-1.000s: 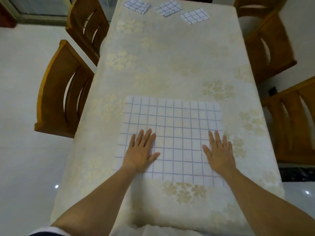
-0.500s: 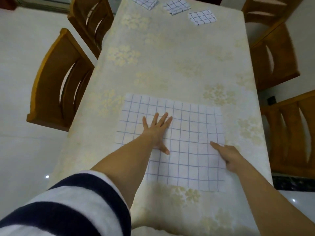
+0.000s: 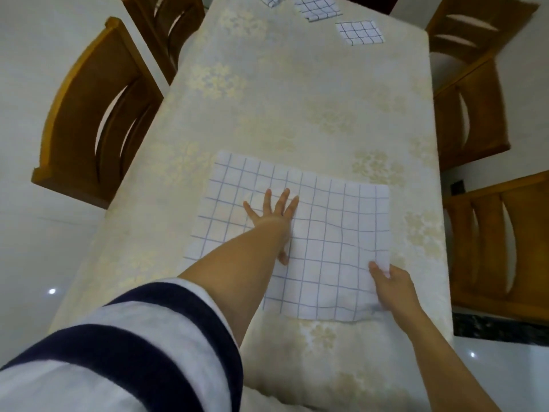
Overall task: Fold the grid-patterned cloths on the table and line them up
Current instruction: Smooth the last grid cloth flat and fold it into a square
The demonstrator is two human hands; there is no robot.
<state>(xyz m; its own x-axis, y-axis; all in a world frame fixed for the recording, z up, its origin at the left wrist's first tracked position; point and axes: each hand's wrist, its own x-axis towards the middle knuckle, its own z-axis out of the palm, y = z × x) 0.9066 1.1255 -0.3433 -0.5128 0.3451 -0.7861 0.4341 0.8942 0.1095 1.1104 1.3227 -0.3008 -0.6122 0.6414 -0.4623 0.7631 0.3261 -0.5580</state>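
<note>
We are pressing our left hand (image 3: pixel 271 217) flat, fingers spread, on the middle of the big grid cloth (image 3: pixel 335 233) lying on the counter (image 3: pixel 297 114). Our right hand (image 3: pixel 392 288) is pinching the cloth's near right edge (lifting it a little). Three folded cloths (image 3: pixel 359 32) are sitting far away.

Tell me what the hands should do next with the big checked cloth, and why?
Probably the right hand should lift the cloth's right edge and carry it over to the left edge, making the first fold. Its fingers already pinch that edge, while the left hand lies flat on the cloth, pinning it down. The cloth is spread open, and three folded cloths wait at the table's far end.
</note>
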